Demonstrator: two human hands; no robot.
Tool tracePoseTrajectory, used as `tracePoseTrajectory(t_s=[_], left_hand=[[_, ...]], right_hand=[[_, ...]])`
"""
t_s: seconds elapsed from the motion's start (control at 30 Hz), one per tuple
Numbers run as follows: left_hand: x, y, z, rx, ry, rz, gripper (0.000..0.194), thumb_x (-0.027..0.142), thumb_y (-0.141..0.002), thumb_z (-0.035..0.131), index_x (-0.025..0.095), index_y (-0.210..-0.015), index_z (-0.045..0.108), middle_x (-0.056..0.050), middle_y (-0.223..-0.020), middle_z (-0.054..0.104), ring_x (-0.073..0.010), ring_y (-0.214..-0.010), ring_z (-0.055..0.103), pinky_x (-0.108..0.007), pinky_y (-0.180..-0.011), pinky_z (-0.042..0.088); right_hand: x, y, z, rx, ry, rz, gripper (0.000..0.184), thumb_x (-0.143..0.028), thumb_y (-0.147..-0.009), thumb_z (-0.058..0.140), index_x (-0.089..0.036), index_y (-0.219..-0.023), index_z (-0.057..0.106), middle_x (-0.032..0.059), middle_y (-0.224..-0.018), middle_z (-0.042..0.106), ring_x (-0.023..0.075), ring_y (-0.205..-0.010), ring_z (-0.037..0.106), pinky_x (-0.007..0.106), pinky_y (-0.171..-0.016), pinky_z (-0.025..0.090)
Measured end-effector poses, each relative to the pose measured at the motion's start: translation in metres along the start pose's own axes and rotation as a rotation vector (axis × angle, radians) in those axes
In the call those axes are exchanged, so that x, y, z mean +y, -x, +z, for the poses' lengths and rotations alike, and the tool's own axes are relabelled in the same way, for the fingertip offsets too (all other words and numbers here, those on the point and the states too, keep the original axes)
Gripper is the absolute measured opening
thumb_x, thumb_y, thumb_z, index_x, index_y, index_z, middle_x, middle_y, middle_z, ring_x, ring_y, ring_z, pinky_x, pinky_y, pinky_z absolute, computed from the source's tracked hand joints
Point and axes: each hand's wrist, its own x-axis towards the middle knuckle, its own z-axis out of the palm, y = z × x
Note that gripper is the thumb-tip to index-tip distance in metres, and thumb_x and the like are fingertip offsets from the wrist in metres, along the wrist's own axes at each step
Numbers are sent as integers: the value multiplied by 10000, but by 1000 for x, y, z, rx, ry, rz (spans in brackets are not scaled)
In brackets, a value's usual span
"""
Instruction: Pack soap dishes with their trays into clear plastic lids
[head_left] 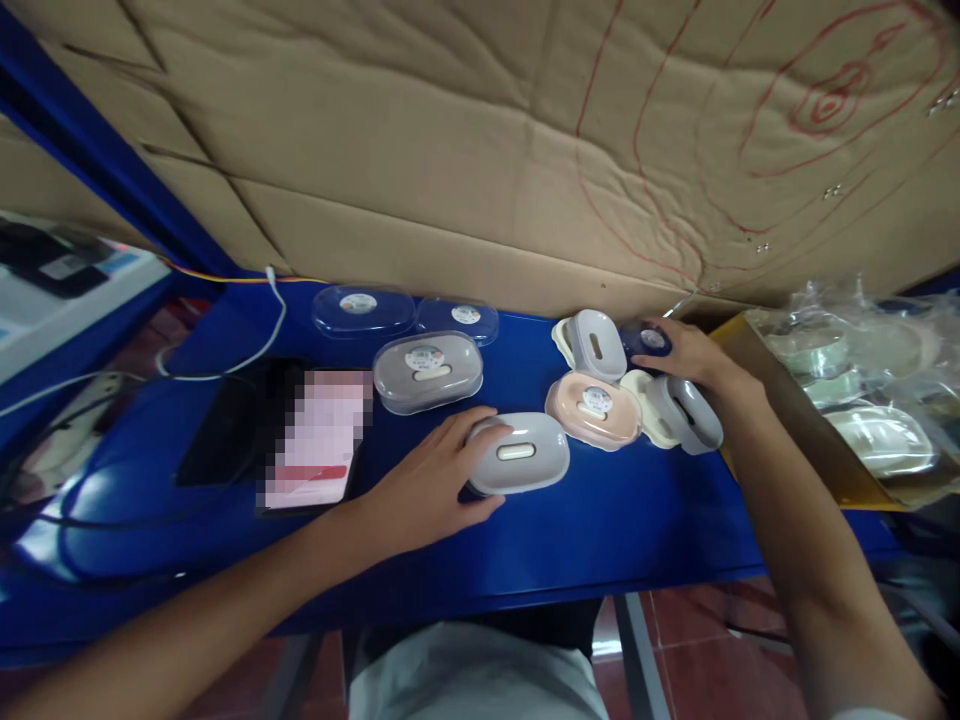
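Note:
My left hand (442, 480) is closed around one end of a grey oval box (540, 455) with a white slot-shaped piece in its top, low over the table. At the back right, my right hand (686, 350) has its fingers on a clear oval lid (646, 338) with a round label. Beside that hand lie a grey oval piece with a slot (600, 340), a cream piece (646, 405) and a tilted grey oval piece (694, 415). A pink oval box (589, 412) with a labelled clear lid sits between my hands.
A lidded grey box (427, 375) and two clear lids, one at the far left (364, 310) and another (459, 318), lie behind my left hand. A phone (319, 440) lies left. An open carton (750, 360) with bagged pieces stands right. Cardboard (450, 150) walls the back.

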Motion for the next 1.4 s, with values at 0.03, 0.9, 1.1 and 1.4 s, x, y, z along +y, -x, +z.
tracePoseTrajectory(t_s=[0.03,0.9,1.1,1.4], left_hand=[[0,0,-1,-11,34,-9,734,250,-890,789,270,-1543,452,-144,-1655,440,-351,-1520,496,-536,-1262,451],[4,9,14,-111,332,83,1112,347,-822,928,371,-1704,251,-149,-1618,452,-362,-1524,484,-575,-1234,464],[6,8,10,-122,325,66,1028,358,-863,897,320,-1686,282,-165,-1611,452,-354,-1527,480,-560,-1241,455],[6,5,7,-128,370,34,949,369,-854,902,276,-1628,361,-168,-1581,489,-329,-1489,525,-528,-1240,464]], right_hand=[[-6,12,-8,80,4,1,751,-519,-880,848,-116,-1474,625,242,-1437,676,385,-1339,636,522,-1174,460],[-189,197,68,39,-84,-448,886,-628,-1018,650,-349,-1744,226,101,-1743,415,381,-1565,434,620,-1188,494],[-194,198,70,72,-54,-440,858,-603,-1025,648,-319,-1736,262,135,-1716,444,403,-1524,464,636,-1145,510],[-197,190,78,132,-111,-424,848,-587,-1012,659,-339,-1729,281,143,-1612,548,403,-1417,557,621,-1127,507]])
